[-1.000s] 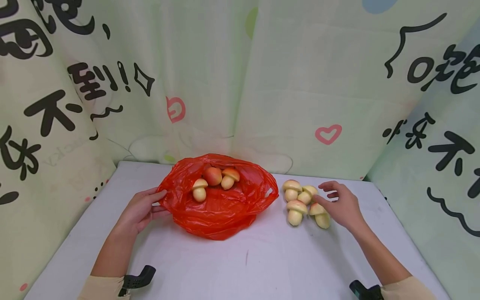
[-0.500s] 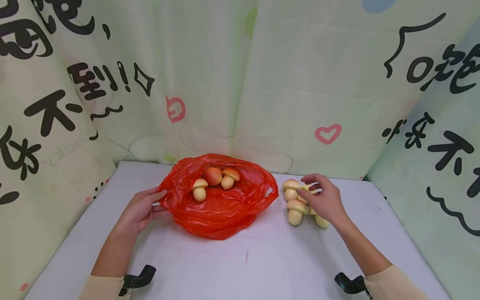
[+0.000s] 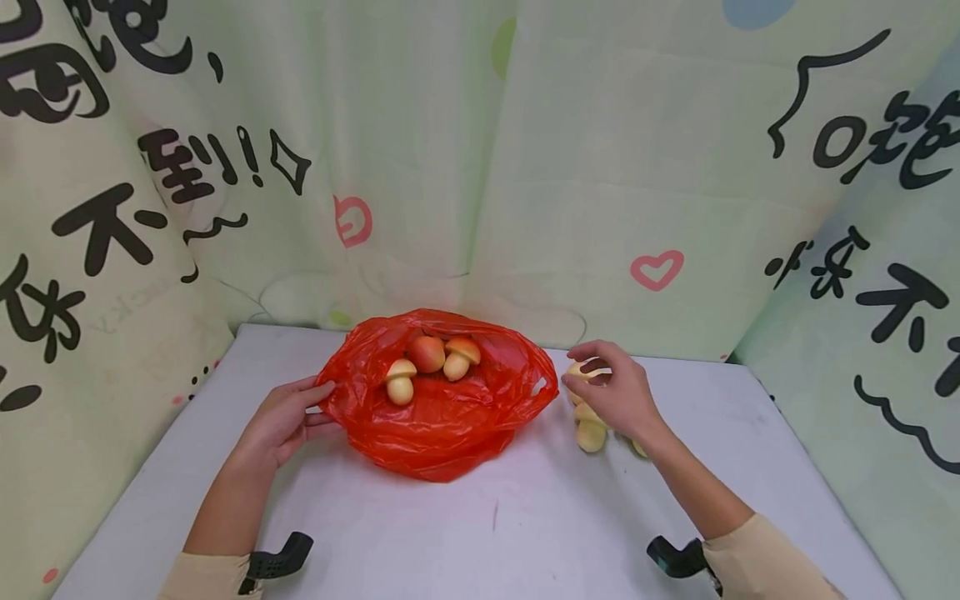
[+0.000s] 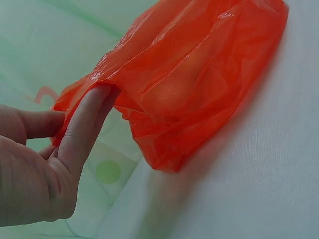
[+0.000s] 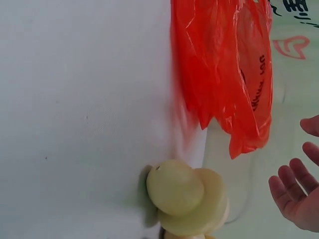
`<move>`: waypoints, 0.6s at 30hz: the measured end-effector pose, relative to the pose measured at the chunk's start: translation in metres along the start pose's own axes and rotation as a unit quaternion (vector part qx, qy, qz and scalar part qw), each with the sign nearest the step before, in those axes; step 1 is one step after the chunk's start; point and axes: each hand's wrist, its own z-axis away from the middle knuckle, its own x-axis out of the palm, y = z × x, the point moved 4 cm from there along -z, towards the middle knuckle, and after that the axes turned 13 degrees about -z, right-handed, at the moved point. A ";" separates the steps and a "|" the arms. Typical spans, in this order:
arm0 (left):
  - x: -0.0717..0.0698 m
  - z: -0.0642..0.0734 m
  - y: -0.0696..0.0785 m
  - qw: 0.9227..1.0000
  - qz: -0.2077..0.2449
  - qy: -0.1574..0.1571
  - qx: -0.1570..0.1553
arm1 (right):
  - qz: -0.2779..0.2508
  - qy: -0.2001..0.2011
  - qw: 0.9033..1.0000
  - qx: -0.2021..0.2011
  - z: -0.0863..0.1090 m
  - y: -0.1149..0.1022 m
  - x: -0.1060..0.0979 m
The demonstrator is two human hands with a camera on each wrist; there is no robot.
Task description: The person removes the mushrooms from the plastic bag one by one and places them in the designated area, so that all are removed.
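Observation:
A red plastic bag [image 3: 450, 425] lies with its mouth open in the middle of the table. Inside are two toy mushrooms, one pale [image 3: 400, 383] and one with an orange cap [image 3: 461, 358], beside a round red-orange thing [image 3: 426, 354]. My left hand [image 3: 281, 421] holds the bag's left rim between thumb and fingers; the left wrist view shows fingers [image 4: 82, 124] under the plastic. My right hand [image 3: 611, 387] is over the toy mushrooms [image 3: 591, 433] right of the bag and hides most of them. In the right wrist view its fingers [image 5: 289, 186] are spread and hold nothing.
The white table [image 3: 480, 542] backs onto a pale green curtain [image 3: 562, 208] with black characters and pink hearts. Curtain panels also stand at left and right. Black wrist cameras [image 3: 281, 557] sit on both forearms near the sleeves.
My right hand has moved left from the right side of the loose mushrooms, over them, toward the bag's right edge. The left hand and the bag have stayed put.

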 end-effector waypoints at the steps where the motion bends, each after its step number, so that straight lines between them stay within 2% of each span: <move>1: 0.000 0.000 0.000 1.000 0.000 0.000 0.000 | -0.005 -0.004 1.000 -0.002 -0.001 -0.001 0.002; 18: 0.000 0.001 0.001 1.000 0.002 0.000 0.002 | -0.085 -0.083 0.993 -0.012 -0.021 -0.034 0.038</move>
